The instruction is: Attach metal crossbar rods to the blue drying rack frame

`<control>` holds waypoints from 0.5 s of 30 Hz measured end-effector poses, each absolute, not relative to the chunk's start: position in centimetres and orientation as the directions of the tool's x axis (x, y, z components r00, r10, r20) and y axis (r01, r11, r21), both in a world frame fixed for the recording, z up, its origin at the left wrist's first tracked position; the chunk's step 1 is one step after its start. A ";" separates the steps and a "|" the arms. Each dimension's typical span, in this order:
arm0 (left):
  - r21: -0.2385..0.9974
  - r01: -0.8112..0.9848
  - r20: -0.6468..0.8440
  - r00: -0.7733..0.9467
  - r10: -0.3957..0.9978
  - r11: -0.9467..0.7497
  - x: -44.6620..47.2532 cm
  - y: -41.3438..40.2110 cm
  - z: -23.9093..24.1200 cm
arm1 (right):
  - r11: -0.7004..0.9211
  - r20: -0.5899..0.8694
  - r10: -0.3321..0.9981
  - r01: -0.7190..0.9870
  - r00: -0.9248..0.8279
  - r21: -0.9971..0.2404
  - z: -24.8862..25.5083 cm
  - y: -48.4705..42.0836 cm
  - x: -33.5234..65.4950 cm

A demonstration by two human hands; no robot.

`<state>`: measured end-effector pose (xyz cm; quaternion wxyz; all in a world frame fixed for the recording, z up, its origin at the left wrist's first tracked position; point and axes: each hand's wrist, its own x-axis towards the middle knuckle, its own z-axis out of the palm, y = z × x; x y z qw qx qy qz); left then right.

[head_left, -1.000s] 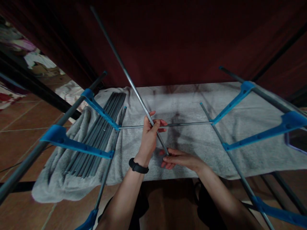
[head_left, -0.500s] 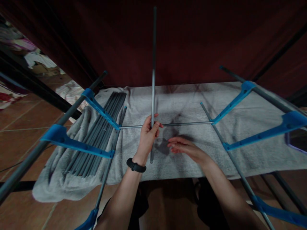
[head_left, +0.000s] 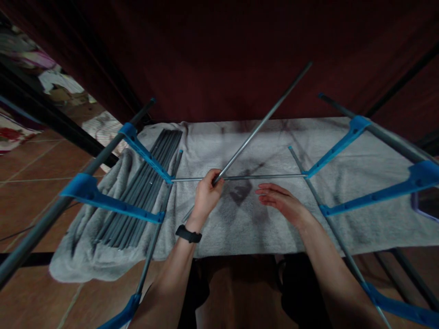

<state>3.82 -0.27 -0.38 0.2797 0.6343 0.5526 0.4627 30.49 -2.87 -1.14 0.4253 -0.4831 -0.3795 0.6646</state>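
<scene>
My left hand (head_left: 207,194), with a black band on its wrist, is wrapped round a thin grey metal tube (head_left: 255,131). The tube slants up to the right, and its lower end shows below the hand. Beyond that hand, a horizontal crossbar (head_left: 267,176) joins the two sides of a frame of grey tubes and blue plastic brackets (head_left: 142,155). To the right, my right hand (head_left: 279,203) hovers over the grey blanket with fingers stretched out, touching nothing. A blue bracket (head_left: 365,194) of the frame's right side is beyond it.
A row of several loose grey tubes (head_left: 140,194) lies on the grey blanket (head_left: 233,235) at left. Dark red fabric (head_left: 219,59) hangs behind. A purple-edged object (head_left: 423,210) lies at the right edge. Clothes (head_left: 60,82) are heaped on the floor at far left.
The tube in my left hand has swung from nearly upright in view to a slant toward the right. My right hand has shifted slightly right and up, still holding nothing.
</scene>
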 end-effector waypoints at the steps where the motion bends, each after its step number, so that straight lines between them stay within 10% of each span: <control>1: 0.843 0.490 0.282 -0.047 0.958 -0.224 3.6 -0.3 -0.4 | -0.346 -0.319 0.935 -0.212 -0.152 -0.914 -1.0 -2.8 30.6; 15: 0.579 0.815 0.206 -0.108 0.973 -0.032 2.6 -0.7 0.7 | -0.304 -0.321 0.947 -0.284 0.014 -0.909 -1.0 -2.1 31.7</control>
